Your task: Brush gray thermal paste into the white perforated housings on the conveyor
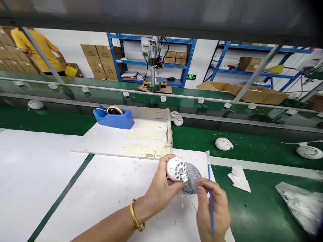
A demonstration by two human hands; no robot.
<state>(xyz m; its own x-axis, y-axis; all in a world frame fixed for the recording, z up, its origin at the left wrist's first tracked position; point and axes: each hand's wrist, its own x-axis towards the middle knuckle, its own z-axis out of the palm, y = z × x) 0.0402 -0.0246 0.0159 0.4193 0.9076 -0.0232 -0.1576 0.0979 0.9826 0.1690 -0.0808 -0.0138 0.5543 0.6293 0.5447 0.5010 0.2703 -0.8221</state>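
My left hand (pixel 161 183) is closed around a small round white plastic housing (pixel 173 169) with slotted vents. A little white tag-like piece (pixel 185 178) sticks out at the housing's lower right, near my thumb. In my right hand (pixel 213 208) a thin blue-handled brush (pixel 209 171) stands nearly upright, its pale tip pointing away from me. The right thumb and forefinger come close together beside the housing; whether they also pinch something small cannot be made out. Behind both hands lies a round grey dish (pixel 193 176), partly covered by the housing. A short pale wire (pixel 182 201) hangs below.
A blue tape dispenser (pixel 114 117) stands on a white board (pixel 141 134). On the green belt (pixel 254 208) are white housings (pixel 224 144), a crumpled tissue (pixel 239 178) and a plastic bag (pixel 300 205). A person in yellow (pixel 42 50) stands behind. A metal rail (pixel 146 92) crosses ahead.
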